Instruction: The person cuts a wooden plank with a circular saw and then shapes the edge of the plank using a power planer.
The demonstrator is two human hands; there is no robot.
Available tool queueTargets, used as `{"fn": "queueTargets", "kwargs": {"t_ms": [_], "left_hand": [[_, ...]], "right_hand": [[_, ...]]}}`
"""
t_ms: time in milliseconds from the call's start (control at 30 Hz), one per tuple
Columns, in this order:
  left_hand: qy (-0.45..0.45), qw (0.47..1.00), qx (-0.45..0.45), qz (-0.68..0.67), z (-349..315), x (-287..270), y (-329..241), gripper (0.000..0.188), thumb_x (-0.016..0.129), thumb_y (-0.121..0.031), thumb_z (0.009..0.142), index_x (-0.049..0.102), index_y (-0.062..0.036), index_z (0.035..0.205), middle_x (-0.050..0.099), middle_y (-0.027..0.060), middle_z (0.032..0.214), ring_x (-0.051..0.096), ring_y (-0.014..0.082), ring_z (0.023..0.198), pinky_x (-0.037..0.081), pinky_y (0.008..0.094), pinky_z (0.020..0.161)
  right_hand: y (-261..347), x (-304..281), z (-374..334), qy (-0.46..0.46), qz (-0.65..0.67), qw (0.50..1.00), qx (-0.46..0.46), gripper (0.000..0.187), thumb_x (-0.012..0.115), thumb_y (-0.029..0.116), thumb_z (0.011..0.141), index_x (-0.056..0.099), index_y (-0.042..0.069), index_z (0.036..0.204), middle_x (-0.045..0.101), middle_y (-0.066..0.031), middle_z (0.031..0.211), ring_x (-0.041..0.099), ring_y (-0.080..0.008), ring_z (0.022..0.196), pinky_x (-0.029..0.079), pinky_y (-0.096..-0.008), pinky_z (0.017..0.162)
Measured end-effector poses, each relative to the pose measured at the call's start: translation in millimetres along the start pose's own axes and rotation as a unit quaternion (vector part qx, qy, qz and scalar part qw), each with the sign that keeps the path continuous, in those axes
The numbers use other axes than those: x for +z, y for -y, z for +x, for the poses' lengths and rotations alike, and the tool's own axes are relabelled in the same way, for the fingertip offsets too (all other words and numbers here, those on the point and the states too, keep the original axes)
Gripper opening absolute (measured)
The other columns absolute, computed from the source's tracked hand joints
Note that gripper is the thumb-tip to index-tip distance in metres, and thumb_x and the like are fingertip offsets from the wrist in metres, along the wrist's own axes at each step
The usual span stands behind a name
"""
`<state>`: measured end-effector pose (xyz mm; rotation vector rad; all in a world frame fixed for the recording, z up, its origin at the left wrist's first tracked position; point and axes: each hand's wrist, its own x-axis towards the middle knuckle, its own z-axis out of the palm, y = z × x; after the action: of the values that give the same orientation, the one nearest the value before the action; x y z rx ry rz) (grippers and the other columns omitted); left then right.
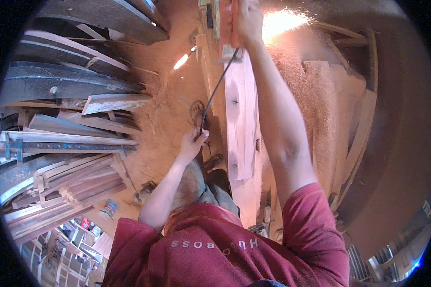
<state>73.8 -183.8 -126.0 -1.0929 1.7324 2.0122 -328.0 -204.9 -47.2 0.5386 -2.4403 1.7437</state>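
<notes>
At the far end of a pale wooden plank point(240, 119), my right hand point(249, 24) is wrapped around the handle of a red power tool that looks like an electric hand planer point(226, 31). The tool's front is cut off by the upper edge of the view. From its rear a dark power cord point(219, 87) runs back toward me. My left hand point(191, 146) pinches that cord, left of the plank and off the wood. Two dark knots mark the plank's top face. A bright spray of chips or dust point(287, 21) shows to the right of the tool.
Stacked boards and beams point(72, 91) jut in from the left. Shavings point(297, 95) are heaped right of the plank, near a large wooden sheet point(330, 115). Sawdust covers the floor point(163, 105). A small tin point(109, 207) stands at lower left.
</notes>
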Motion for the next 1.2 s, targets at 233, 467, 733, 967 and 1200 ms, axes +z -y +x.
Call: {"fn": "queueTargets", "kwargs": {"t_ms": [233,467,733,967,1200], "left_hand": [[-0.025,0.997,-0.074,0.016,-12,-23,28,0.027,0.069,-0.029,0.095,0.070,-0.0041,0.104,0.069,0.0032,0.085,0.064,0.0097,0.076,0.051,0.0274,0.063],[-0.043,0.959,0.082,0.267,-94,-97,150,0.019,0.067,-0.013,0.088,0.069,0.0040,0.094,0.074,0.0126,0.088,0.069,0.0162,0.081,0.055,0.0325,0.071],[0.121,0.908,0.110,0.385,-162,-59,171,0.014,0.067,-0.008,0.080,0.069,-0.0072,0.093,0.070,0.0143,0.113,0.071,0.0292,0.087,0.056,0.0372,0.079],[0.026,0.944,0.033,0.326,-142,-57,167,0.017,0.065,-0.006,0.081,0.072,-0.0069,0.096,0.071,0.0148,0.113,0.071,0.0291,0.089,0.056,0.0376,0.079],[0.001,0.946,0.038,0.323,-95,-94,136,0.020,0.068,-0.017,0.085,0.074,-0.0040,0.099,0.072,0.0188,0.111,0.071,0.0280,0.083,0.055,0.0357,0.076]], "right_hand": [[48,-30,7,0.134,0.114,0.954,0.244,0.061,0.041,0.056,0.103,0.069,0.002,0.096,0.066,-0.0178,0.089,0.064,-0.0251,0.084,0.050,-0.0379,0.076],[64,-170,-328,0.145,0.017,0.974,0.175,0.048,0.045,0.039,0.105,0.061,-0.001,0.084,0.062,-0.0146,0.073,0.059,-0.0209,0.072,0.045,-0.0406,0.062],[141,-294,-614,0.130,0.099,0.917,0.365,0.048,0.048,0.042,0.102,0.062,-0.003,0.108,0.055,-0.0053,0.066,0.055,-0.0156,0.060,0.042,-0.0326,0.055],[128,-260,-513,0.150,0.087,0.888,0.427,0.043,0.053,0.037,0.101,0.062,-0.004,0.110,0.062,-0.0151,0.076,0.062,-0.0256,0.070,0.048,-0.0395,0.065],[80,-182,-354,0.145,-0.009,0.950,0.277,0.045,0.053,0.040,0.102,0.062,-0.004,0.101,0.063,-0.0250,0.081,0.066,-0.0335,0.075,0.049,-0.0427,0.069]]}}
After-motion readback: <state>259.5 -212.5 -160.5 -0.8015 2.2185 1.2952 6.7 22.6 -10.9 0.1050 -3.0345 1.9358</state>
